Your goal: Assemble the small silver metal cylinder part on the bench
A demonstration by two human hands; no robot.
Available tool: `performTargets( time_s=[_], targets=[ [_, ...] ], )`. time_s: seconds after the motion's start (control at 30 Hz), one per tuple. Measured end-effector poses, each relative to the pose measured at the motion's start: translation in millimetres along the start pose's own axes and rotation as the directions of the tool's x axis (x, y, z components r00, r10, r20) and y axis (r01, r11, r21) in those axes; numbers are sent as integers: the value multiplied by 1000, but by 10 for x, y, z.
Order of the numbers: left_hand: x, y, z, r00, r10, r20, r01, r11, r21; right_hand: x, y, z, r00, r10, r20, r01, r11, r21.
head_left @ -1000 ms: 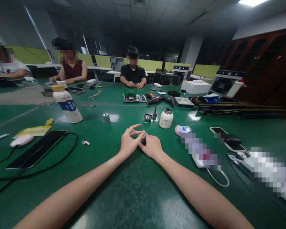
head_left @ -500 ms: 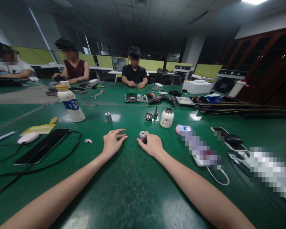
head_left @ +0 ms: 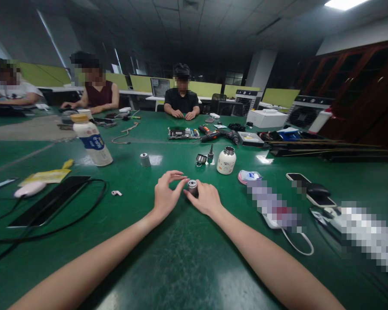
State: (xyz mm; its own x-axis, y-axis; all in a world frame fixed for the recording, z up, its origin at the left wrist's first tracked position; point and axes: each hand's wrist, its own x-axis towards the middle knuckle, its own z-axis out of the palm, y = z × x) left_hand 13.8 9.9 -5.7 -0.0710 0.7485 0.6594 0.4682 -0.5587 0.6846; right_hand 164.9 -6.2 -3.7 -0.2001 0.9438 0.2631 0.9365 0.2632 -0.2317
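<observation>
Two hands in my view, near centre, both over the green table (head_left: 181,262). Right hand (head_left: 207,198): fingers and thumb curled around a metal cylinder (head_left: 192,187), gripping it upright, top face showing. I can't tell if its base rests on the table. Left hand (head_left: 166,193): fingers bent and spread apart, holding nothing that I can see; fingertips just beside the cylinder's left side, contact unclear to me.

Beyond the hands, slightly left: second cylinder (head_left: 145,159), upright on the table. Far side, slightly right: ringed cap (head_left: 201,159), a dark bit (head_left: 211,153) standing on end, then a white flask (head_left: 226,162), upright, all close together. Left of the left hand I get an earbud (head_left: 117,193), then a tablet (head_left: 48,202) with a black cable looping over it. Farther left, milk bottle (head_left: 95,146). Right: phone (head_left: 294,177) with a mouse (head_left: 317,190) on top. Far centre: circuit board (head_left: 183,133), drills (head_left: 211,136) just right of it. Far edge: one person (head_left: 181,102) seated, hands on table; two more far left.
</observation>
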Motion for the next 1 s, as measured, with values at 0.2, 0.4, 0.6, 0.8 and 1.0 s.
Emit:
performTargets(
  time_s=[0.2, 0.4, 0.6, 0.8, 1.0],
  targets=[
    [-37, 33, 195, 1000, 10, 26, -7, 995, -96, -5, -10, 16, 1000, -23, -17, 23, 1000, -10],
    [-54, 100, 205, 996, 29, 83, -21, 995, -99, -2, -15, 1, 999, -33, 16, 33, 999, -4],
    [-47, 78, 191, 999, 33, 43, -27, 993, -116, -5, -8, 35, 999, -39, -16, 39, 999, -11],
    [6, 43, 180, 997, 16, 81, -8, 995, -102, -4, -14, 37, 999, -32, -25, 32, 999, -25],
    [15, 53, 163, 990, 2, 141, 15, 993, -120, 3, -10, 30, 999, -39, -6, 39, 999, -21]
  ],
)
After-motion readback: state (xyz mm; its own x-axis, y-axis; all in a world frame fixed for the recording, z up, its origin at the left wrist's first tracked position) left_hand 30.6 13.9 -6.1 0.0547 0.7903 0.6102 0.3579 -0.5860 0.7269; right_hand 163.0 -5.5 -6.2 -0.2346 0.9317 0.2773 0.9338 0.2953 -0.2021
